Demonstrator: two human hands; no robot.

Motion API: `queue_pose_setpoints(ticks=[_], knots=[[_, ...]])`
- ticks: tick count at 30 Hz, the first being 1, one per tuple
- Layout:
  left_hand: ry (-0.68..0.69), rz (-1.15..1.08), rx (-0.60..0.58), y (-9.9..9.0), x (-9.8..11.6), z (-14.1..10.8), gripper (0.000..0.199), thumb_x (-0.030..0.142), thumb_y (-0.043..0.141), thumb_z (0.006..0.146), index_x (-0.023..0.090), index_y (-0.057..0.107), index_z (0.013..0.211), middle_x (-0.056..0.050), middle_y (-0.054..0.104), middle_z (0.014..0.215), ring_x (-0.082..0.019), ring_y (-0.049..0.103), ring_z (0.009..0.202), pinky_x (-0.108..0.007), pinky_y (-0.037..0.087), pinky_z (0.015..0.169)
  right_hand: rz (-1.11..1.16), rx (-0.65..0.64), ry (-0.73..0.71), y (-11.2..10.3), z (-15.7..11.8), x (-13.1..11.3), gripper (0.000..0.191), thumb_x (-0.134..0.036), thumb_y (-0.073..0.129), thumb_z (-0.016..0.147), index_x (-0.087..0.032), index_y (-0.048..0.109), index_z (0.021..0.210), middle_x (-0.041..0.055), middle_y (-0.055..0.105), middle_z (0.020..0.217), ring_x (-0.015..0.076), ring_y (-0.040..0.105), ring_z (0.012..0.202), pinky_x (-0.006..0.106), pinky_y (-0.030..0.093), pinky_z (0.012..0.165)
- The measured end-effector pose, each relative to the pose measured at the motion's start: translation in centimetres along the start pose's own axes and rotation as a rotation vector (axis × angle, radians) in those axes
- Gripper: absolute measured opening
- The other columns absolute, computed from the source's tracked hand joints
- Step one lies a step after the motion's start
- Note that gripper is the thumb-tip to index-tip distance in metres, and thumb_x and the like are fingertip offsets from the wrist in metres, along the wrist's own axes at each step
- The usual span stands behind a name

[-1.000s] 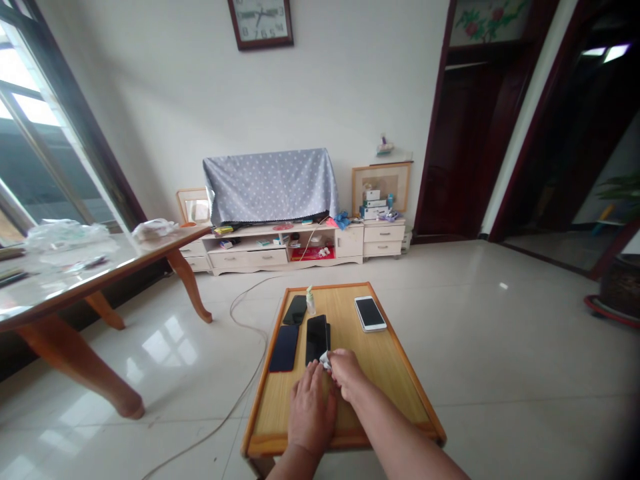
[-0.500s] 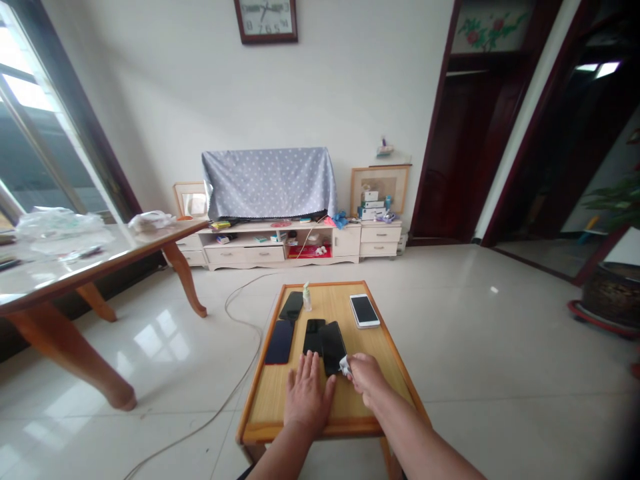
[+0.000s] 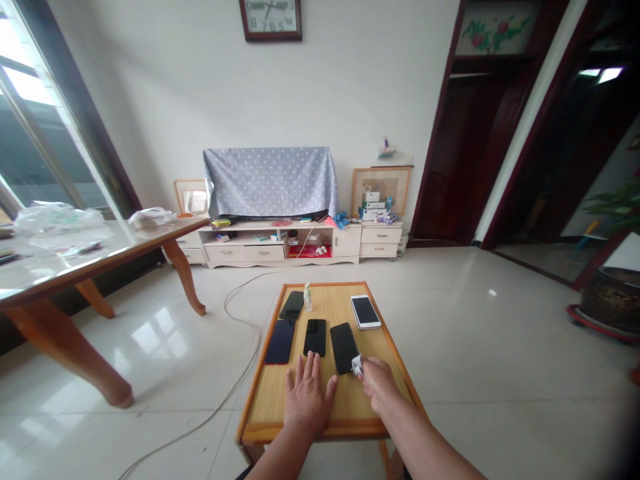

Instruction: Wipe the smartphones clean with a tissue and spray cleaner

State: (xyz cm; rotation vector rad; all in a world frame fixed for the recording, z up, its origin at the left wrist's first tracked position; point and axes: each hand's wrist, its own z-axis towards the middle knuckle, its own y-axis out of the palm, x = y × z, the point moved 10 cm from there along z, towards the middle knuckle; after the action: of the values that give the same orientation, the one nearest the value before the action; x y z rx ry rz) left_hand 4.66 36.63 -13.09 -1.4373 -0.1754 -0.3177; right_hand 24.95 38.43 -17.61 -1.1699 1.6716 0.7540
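Observation:
My left hand (image 3: 306, 395) lies flat with fingers spread on the small wooden table (image 3: 280, 413). Its fingertips reach the lower edge of a black smartphone (image 3: 315, 337). My right hand (image 3: 376, 379) is closed at the lower right corner of another black smartphone (image 3: 344, 348), with a crumpled white cloth or tissue (image 3: 357, 365) showing between fingers and phone. That phone is slightly tilted to the left. Two dark phones lie at the table's left side, one at the back (image 3: 292, 305) and one nearer (image 3: 280, 342). A white phone (image 3: 365, 311) lies at the back right.
A small clear pump bottle (image 3: 307, 298) stands near the table's back left. Across the tiled floor runs a cable (image 3: 240, 383). A larger wooden table (image 3: 125, 250) with plastic bags is at the left. A low white cabinet (image 3: 245, 255) stands by the far wall.
My right hand has moved right with its black phone, which has come away from overlapping the middle phone; a gap shows between them. My left hand stays in place.

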Motion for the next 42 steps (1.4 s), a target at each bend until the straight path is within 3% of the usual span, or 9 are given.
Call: queue_pose_setpoints(ticks=[4, 13, 19, 22, 26, 29, 38, 42], knots=[[-0.004, 0.019, 0.027, -0.1, -0.1, 0.1, 0.077, 0.068, 0.029, 0.098, 0.018, 0.037, 0.156, -0.010, 0.032, 0.165, -0.038, 0.022, 0.155, -0.065, 0.025, 0.123, -0.010, 0.010, -0.004, 0.3, -0.3, 0.3, 0.020, -0.034, 0.065, 0.072, -0.021, 0.054, 0.061, -0.0010, 0.055, 0.054, 0.0123, 0.049, 0.048, 0.023, 0.023, 0.041], [-0.072, -0.007, 0.098, 0.4, -1.6, 0.5, 0.080, 0.071, 0.029, 0.096, 0.017, 0.043, 0.153, -0.014, 0.037, 0.163, -0.039, 0.027, 0.153, -0.063, 0.028, 0.122, -0.020, -0.061, 0.049, 3.1, -0.8, 1.0, 0.017, -0.033, 0.063, 0.074, -0.021, 0.055, 0.066, -0.0020, 0.054, 0.053, 0.0120, 0.048, 0.045, 0.022, 0.021, 0.039], [-0.119, -0.048, 0.123, 0.4, -2.7, 0.7, 0.079, 0.067, 0.031, 0.097, 0.013, 0.040, 0.155, -0.018, 0.038, 0.162, -0.038, 0.028, 0.154, -0.059, 0.028, 0.123, -0.061, -0.155, 0.101, 6.2, -1.8, 0.9, 0.025, -0.027, 0.063, 0.085, -0.020, 0.052, 0.064, -0.0064, 0.047, 0.049, 0.0071, 0.036, 0.038, 0.021, 0.017, 0.038], [-0.124, -0.067, 0.128, -0.6, -2.6, 0.2, 0.071, 0.060, 0.035, 0.098, 0.014, 0.043, 0.152, -0.016, 0.040, 0.162, -0.035, 0.028, 0.154, -0.059, 0.027, 0.123, -0.111, -0.215, 0.138, 6.9, -2.4, 1.3, 0.029, -0.033, 0.064, 0.095, -0.017, 0.056, 0.072, -0.0084, 0.048, 0.054, 0.0057, 0.037, 0.039, 0.018, 0.023, 0.038], [-0.015, -0.074, 0.150, -2.4, -0.9, -0.6, 0.056, 0.046, 0.047, 0.095, 0.017, 0.054, 0.142, -0.014, 0.059, 0.148, -0.032, 0.043, 0.146, -0.057, 0.021, 0.125, -0.190, -0.294, 0.185, 6.7, -3.1, 1.9, 0.029, -0.042, 0.062, 0.102, -0.015, 0.064, 0.093, -0.0039, 0.062, 0.074, 0.0078, 0.055, 0.053, 0.021, 0.048, 0.051], [0.041, -0.102, 0.128, -2.9, 0.2, -1.1, 0.052, 0.040, 0.052, 0.090, 0.018, 0.058, 0.136, -0.013, 0.067, 0.137, -0.030, 0.052, 0.136, -0.056, 0.020, 0.125, -0.248, -0.344, 0.201, 6.1, -3.6, 1.9, 0.026, -0.040, 0.063, 0.102, -0.014, 0.066, 0.106, 0.0014, 0.068, 0.092, 0.0123, 0.065, 0.070, 0.027, 0.057, 0.063], [0.102, -0.102, 0.091, -3.3, 1.5, -1.6, 0.046, 0.039, 0.054, 0.086, 0.023, 0.064, 0.128, -0.010, 0.067, 0.135, -0.029, 0.054, 0.132, -0.055, 0.017, 0.124, -0.413, -0.400, 0.167, 4.8, -4.2, 1.5, 0.023, -0.037, 0.064, 0.102, -0.015, 0.065, 0.109, 0.0022, 0.068, 0.096, 0.0124, 0.066, 0.072, 0.026, 0.058, 0.063], [0.108, -0.081, 0.073, -3.1, 1.7, -1.5, 0.048, 0.039, 0.054, 0.085, 0.023, 0.065, 0.129, -0.011, 0.066, 0.138, -0.030, 0.052, 0.134, -0.056, 0.017, 0.124, -0.497, -0.415, 0.133, 4.8, -4.2, 1.4, 0.027, -0.040, 0.063, 0.102, -0.014, 0.066, 0.095, -0.0023, 0.065, 0.078, 0.0092, 0.060, 0.058, 0.023, 0.053, 0.056]])
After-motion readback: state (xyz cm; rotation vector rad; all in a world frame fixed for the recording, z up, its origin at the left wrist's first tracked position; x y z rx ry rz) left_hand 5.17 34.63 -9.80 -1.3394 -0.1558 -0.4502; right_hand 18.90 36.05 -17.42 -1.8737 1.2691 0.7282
